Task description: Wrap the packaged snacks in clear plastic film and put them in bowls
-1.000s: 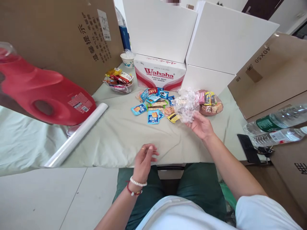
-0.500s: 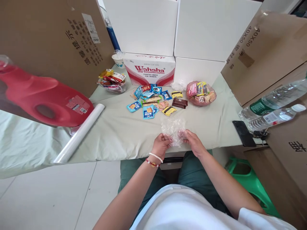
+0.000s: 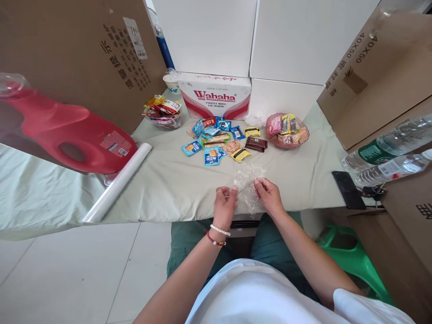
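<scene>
A crumpled piece of clear plastic film [image 3: 250,184] hangs between my two hands at the table's front edge. My left hand [image 3: 225,204] pinches its left side between thumb and fingers. On the other side my right hand [image 3: 269,195] is closed on the film's right edge. Beyond the film lies a pile of small wrapped snacks in blue packets [image 3: 211,156], yellow packets [image 3: 240,155] and brown packets [image 3: 256,144]. A pink bowl [image 3: 286,143] of packaged snacks stands behind to the right, and a clear bowl [image 3: 168,121] of snacks to the left.
A red jug [image 3: 77,135] and a white roll [image 3: 118,182] lie on the left. Plastic bottles [image 3: 391,168] and a black phone [image 3: 348,190] are on the right. A Wahaba-style printed carton [image 3: 216,99] and a paper cup [image 3: 172,84] stand at the back. A green stool [image 3: 357,261] is below.
The film is pulled into a looser, more uneven shape, its lower part now hanging down. My left hand has turned more upright, with its fingertips higher. The view has shifted slightly.
</scene>
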`<state>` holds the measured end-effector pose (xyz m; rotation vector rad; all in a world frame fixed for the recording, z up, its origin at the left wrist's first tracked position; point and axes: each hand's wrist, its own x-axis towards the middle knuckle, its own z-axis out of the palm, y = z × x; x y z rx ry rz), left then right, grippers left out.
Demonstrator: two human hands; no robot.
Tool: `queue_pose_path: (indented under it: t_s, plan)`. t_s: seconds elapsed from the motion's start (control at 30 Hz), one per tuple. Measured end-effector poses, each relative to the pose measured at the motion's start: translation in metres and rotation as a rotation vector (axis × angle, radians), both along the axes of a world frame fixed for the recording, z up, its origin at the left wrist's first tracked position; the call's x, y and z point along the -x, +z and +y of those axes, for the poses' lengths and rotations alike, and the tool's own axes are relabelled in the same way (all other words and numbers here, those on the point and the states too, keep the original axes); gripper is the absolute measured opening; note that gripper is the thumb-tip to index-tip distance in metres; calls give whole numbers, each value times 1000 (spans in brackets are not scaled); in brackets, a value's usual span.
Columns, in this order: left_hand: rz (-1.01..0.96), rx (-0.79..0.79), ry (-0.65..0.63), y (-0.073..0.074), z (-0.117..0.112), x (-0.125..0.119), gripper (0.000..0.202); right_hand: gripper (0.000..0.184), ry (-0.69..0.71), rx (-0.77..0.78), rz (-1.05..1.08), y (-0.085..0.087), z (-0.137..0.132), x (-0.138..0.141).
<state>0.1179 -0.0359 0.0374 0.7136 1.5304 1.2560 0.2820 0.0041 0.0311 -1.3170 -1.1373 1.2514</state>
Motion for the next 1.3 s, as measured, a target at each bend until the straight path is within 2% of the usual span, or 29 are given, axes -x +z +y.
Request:
queue_pose_path:
  t_s: [0.07, 0.13, 0.23, 0.33, 0.4, 0.5, 0.6, 0.7, 0.77, 0.87, 0.97, 1.0, 1.07, 1.17, 1.3]
  plan:
    - [147, -122, -71, 5, -5, -10, 52, 35, -12, -37, -43, -1, -4, 1]
    - [158, -202, -130, 8, -7, -18, 45, 28, -11, -144, -171, -1, -8, 1]
    - [-31, -174, -189, 7, -4, -24, 41, 22, 82, -308, -514, 4, -16, 1]
    - [-190, -100, -162, 4, 3, -25, 46, 26, 198, -318, -814, 8, -25, 5]
    - [-273, -37, -99, 2, 9, -24, 46, 29, 254, -327, -894, 9, -29, 9]
    - [-371, 47, 42, -4, 16, -17, 40, 37, 320, -408, -819, 5, -34, 10]
    - [-408, 77, 135, -10, 22, -7, 33, 30, 318, -427, -593, -2, -39, 3]
    - [-403, 74, 187, -14, 28, 1, 26, 23, 257, -296, -388, -5, -41, -9]
    - [-393, 66, 209, -14, 31, 3, 20, 29, 180, -188, -336, -2, -40, -15]
    - [-307, -27, 182, -14, 31, -2, 17, 39, 63, -168, -442, 7, -34, -12]
    - [-109, -159, 110, -15, 29, -8, 20, 49, 7, -296, -649, 10, -22, 3]
    - [-48, -168, 95, -16, 29, -9, 20, 50, 7, -327, -693, 9, -16, 9]
    - [47, -129, 81, -17, 30, -5, 20, 38, 16, -327, -689, 3, -4, 16]
    - [188, -54, 46, -18, 36, 18, 17, 30, 0, -144, -470, -6, 15, 16]
    - [460, 7, -9, -18, 49, 69, 15, 29, -81, 155, -189, -13, 34, 3]
